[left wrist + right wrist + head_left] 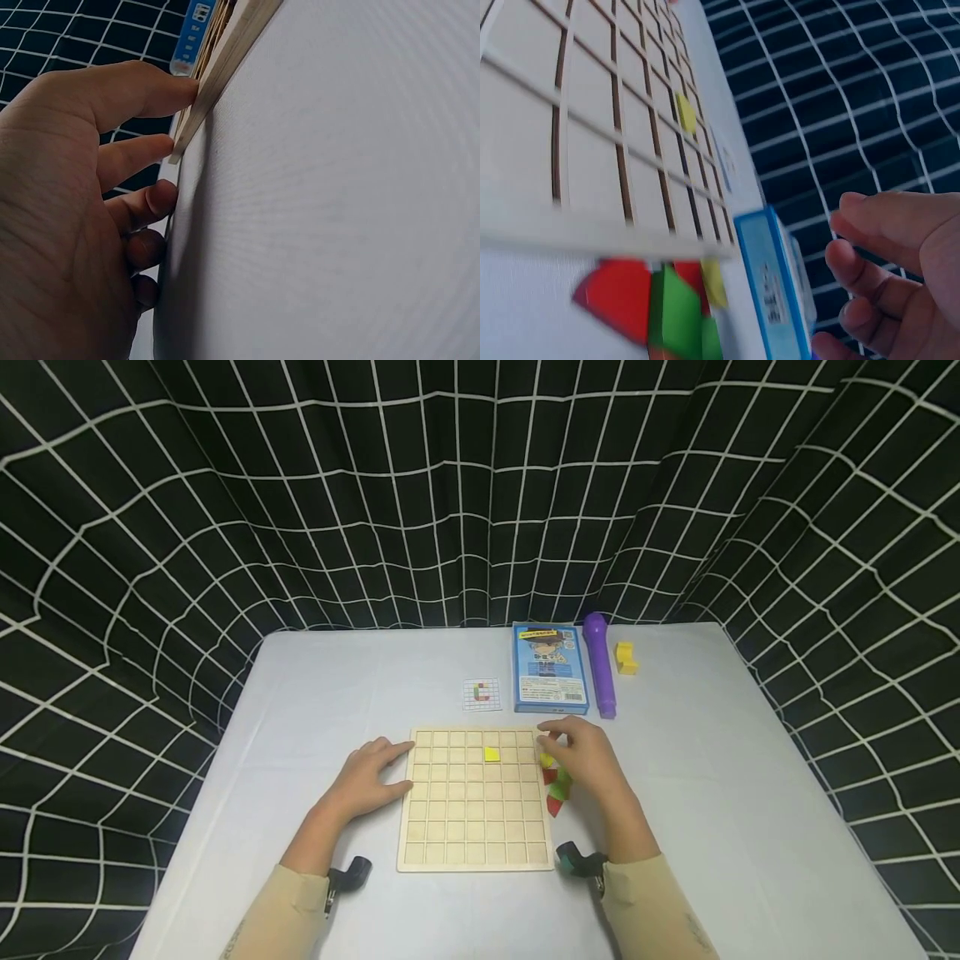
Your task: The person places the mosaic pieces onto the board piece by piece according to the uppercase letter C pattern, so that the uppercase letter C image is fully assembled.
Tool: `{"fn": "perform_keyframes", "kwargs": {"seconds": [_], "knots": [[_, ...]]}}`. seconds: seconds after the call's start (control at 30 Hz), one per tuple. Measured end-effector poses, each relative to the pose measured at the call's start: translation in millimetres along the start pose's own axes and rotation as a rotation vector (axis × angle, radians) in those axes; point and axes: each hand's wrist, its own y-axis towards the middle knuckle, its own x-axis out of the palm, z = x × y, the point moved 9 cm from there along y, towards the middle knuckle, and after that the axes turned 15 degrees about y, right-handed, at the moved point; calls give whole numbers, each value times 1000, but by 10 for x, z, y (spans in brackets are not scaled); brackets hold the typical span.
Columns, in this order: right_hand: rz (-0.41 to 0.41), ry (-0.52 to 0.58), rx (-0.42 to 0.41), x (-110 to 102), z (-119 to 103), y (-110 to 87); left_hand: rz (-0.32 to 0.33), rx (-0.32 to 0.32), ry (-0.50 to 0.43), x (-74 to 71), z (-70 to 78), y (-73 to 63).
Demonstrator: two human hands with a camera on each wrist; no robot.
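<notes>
A wooden grid board (456, 831) lies flat on the white table, with one yellow square piece (491, 754) in its upper part. At the board's left edge rests my left hand (363, 781), its thumb and index fingertips touching the rim, as the left wrist view also shows. My right hand (588, 756) hovers by the upper right corner, fingers loosely bent, nothing between thumb and fingertips in the right wrist view. Beneath and beside it lie loose red pieces (619, 300), green pieces (676, 311) and a yellow piece (714, 283), along the board's right edge.
Behind the board lies a small card (482, 694) printed with a coloured grid pattern. To its right are a blue box (550, 670), a purple microphone-shaped stick (601, 668) and a yellow block (626, 658). A black curtain (450, 510) with white grid lines surrounds the table.
</notes>
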Motion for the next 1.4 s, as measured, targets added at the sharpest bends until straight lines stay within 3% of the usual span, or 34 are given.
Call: {"fn": "perform_keyframes", "kwargs": {"seconds": [0.17, 0.47, 0.8, 0.9, 1.1, 1.4], "knots": [[30, 5, 0, -190, 140, -58, 2, -4, -2, -4, 2, -6], [37, -38, 111, -426, 480, -163, 3, 8, 2, 1, -3, -1], [22, -47, 293, -432, 854, -369, 7, 1, -3, 8, -13, -2], [61, -48, 314, -399, 939, -425, 3, -9, -3, 16, -19, 2], [166, -62, 303, -355, 975, -446, 7, -20, -9, 8, -36, 1], [178, -97, 290, -362, 902, -453, -2, -6, -26, 19, -25, -7]]}}
